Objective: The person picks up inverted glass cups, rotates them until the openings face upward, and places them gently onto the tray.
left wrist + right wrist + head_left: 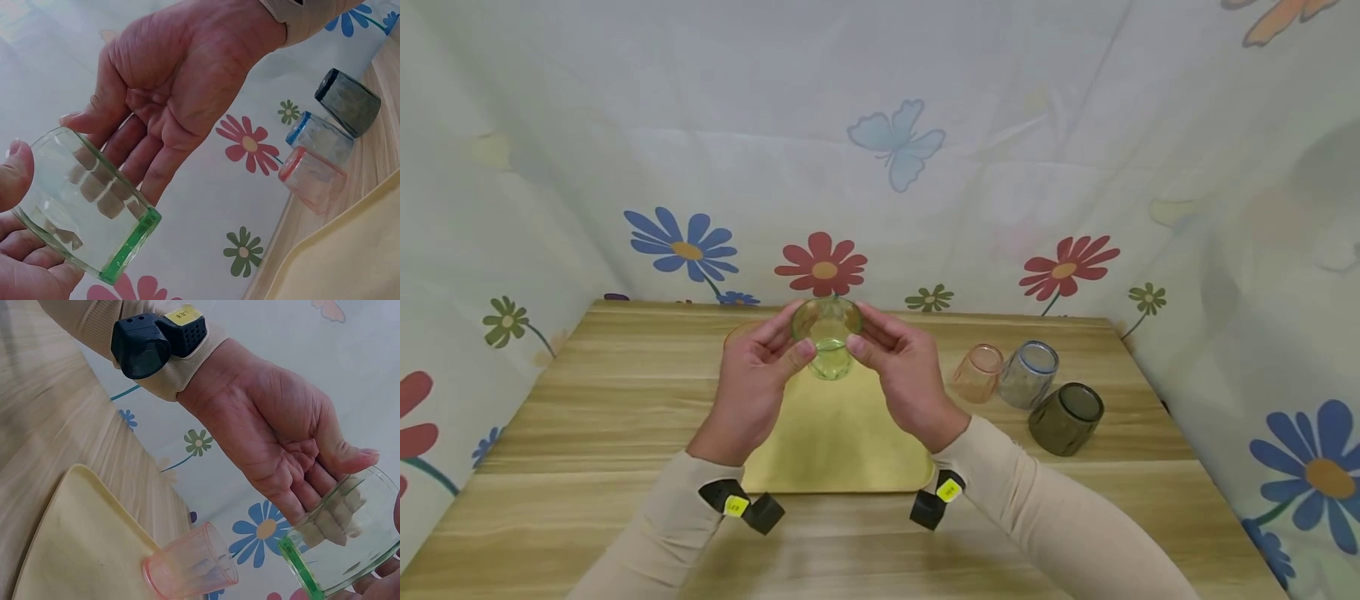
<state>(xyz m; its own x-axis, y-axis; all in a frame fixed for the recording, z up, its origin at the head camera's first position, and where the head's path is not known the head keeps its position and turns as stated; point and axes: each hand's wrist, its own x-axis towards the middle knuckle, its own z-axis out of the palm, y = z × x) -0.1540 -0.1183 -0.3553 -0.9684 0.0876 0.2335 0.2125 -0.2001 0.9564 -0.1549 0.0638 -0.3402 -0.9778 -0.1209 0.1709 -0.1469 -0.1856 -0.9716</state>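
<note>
A clear green-tinted glass (831, 358) is held between both hands above the tray, its mouth up and its thick green base (131, 247) below. My left hand (748, 392) grips one side, thumb on the near wall and fingers behind it. On the opposite side my right hand (913, 379) holds it the same way. Through the glass the fingers show in both wrist views. Below is a yellow tray (842, 454) on the wooden table. Toward the tray's far left stands a pink glass (190, 565), mouth up, mostly hidden behind my left hand in the head view.
Right of the tray, three glasses stand upside down on the table (587, 392): a pink one (977, 375), a blue-rimmed one (1028, 377) and a dark grey one (1066, 421). A flower-printed cloth (745, 183) hangs behind and at both sides.
</note>
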